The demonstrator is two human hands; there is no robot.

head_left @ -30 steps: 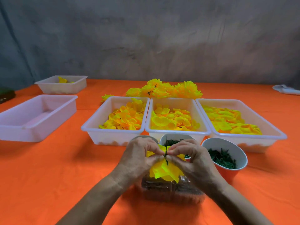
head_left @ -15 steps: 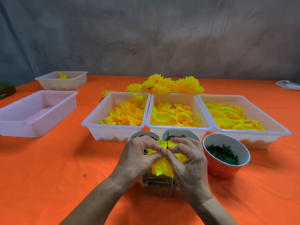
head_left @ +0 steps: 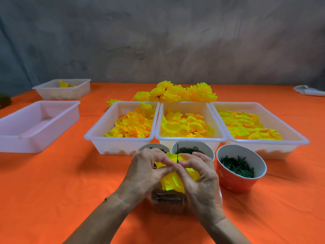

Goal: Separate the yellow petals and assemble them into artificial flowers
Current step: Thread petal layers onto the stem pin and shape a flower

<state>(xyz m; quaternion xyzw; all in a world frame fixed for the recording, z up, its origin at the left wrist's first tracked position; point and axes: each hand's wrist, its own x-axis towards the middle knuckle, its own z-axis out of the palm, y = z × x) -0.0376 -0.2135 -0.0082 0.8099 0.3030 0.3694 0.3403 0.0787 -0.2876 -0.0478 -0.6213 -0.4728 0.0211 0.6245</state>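
Left hand point(head_left: 146, 170) and right hand point(head_left: 199, 175) close together above a clear container point(head_left: 168, 199), fingers curled and pinching a yellow petal cluster point(head_left: 173, 180) on a thin dark stem point(head_left: 177, 153); behind, three petal-filled trays point(head_left: 121, 145); beside, a red bowl point(head_left: 235, 184).

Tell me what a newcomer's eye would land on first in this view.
Front and centre, the left hand and right hand pinch a half-built yellow flower with a dark stem poking up from it. Behind them stand three white trays of yellow petals side by side on the orange tablecloth. A heap of finished flowers lies beyond the trays.
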